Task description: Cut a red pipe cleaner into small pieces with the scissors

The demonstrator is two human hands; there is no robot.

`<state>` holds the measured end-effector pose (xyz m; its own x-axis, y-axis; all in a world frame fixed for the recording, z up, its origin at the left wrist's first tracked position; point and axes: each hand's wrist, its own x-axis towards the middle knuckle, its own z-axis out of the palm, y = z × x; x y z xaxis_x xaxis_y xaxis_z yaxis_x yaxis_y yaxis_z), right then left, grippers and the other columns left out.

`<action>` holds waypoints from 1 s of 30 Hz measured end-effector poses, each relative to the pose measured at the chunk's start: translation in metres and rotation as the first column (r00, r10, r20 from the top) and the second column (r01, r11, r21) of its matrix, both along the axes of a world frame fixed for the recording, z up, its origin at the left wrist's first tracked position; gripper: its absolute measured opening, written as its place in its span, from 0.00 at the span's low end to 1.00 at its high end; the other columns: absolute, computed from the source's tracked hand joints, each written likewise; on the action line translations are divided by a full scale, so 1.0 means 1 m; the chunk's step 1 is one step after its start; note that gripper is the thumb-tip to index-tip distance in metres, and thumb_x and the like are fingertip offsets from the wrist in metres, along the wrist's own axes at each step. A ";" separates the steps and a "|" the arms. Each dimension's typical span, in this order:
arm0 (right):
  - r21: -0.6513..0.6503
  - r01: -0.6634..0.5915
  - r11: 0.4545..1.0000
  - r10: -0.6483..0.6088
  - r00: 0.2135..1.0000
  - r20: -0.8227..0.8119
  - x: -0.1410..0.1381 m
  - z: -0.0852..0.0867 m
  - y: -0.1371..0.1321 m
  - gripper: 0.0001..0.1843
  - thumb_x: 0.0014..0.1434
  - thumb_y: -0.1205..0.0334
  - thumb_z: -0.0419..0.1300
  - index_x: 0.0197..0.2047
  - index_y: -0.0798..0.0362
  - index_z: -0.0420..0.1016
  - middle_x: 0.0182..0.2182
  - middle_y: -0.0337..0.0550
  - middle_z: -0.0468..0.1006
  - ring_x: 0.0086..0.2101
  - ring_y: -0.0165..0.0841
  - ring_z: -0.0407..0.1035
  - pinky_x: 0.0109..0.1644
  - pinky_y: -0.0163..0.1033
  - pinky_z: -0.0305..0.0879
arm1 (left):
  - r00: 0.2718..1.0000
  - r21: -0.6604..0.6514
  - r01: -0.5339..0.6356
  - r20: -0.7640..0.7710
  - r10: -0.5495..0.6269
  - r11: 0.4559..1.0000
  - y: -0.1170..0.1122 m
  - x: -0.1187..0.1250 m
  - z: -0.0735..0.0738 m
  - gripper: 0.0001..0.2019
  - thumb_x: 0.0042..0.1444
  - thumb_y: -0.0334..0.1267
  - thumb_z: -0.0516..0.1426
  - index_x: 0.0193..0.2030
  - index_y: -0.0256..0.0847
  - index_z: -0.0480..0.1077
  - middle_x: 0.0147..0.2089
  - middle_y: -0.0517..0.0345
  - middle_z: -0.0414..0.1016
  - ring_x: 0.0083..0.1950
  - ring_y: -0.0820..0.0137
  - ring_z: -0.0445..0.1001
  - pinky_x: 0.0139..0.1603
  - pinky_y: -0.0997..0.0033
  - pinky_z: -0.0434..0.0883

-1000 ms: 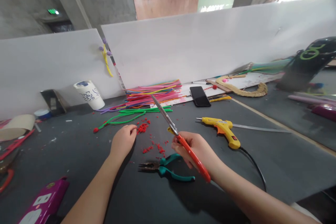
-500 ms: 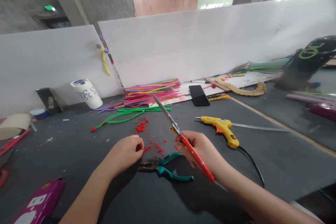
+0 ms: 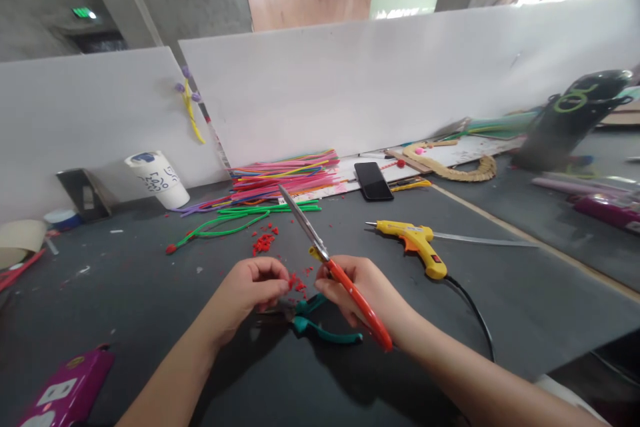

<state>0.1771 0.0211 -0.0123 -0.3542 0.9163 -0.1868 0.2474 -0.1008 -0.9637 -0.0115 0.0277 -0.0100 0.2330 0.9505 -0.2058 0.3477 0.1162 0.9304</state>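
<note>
My right hand [image 3: 365, 290] is wrapped around a pair of scissors [image 3: 345, 287] with red handles, its blades pointing up and away to the left. The fingertips of my left hand [image 3: 250, 290] are pinched together above the table, beside small red scraps [image 3: 299, 282]; whether a scrap is between them I cannot make out. Under and between both hands lie pliers [image 3: 325, 330] with teal handles, their jaws partly hidden by my left hand. A heap of red scraps [image 3: 263, 243] rests just beyond.
A yellow glue gun [image 3: 413, 237] with a cord lies on the right. Behind are a phone [image 3: 373, 181], green pipe cleaners [image 3: 235, 217], a pink pipe-cleaner bundle [image 3: 290, 177] and a white cup [image 3: 159, 180]. A purple box [image 3: 70, 387] sits front left.
My left hand has lifted and moved right toward my right hand, fingertips now pinched over the red scraps. My right hand keeps the scissors. The view has shifted slightly.
</note>
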 end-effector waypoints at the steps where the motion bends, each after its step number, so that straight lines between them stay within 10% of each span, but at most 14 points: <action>1: -0.015 -0.012 1.000 0.012 1.000 -0.014 -0.001 0.000 -0.001 0.03 0.50 0.64 0.53 0.26 0.53 0.63 0.10 0.26 0.57 0.11 0.21 0.52 0.14 0.27 0.45 | 0.993 -0.061 -0.007 0.116 0.014 0.998 -0.003 0.004 0.000 0.04 0.45 0.35 0.56 0.25 0.37 0.66 0.19 0.64 0.63 0.19 0.78 0.60 0.19 0.79 0.55; 30: 0.146 -0.011 0.989 0.016 0.999 -0.037 -0.004 -0.001 -0.005 0.03 0.43 0.70 0.53 0.22 0.55 0.61 0.17 0.30 0.58 0.19 0.22 0.50 0.20 0.27 0.47 | 0.994 -0.091 -0.048 0.090 0.056 0.995 -0.013 0.023 0.003 0.03 0.42 0.34 0.57 0.24 0.37 0.67 0.19 0.62 0.68 0.19 0.76 0.63 0.18 0.78 0.57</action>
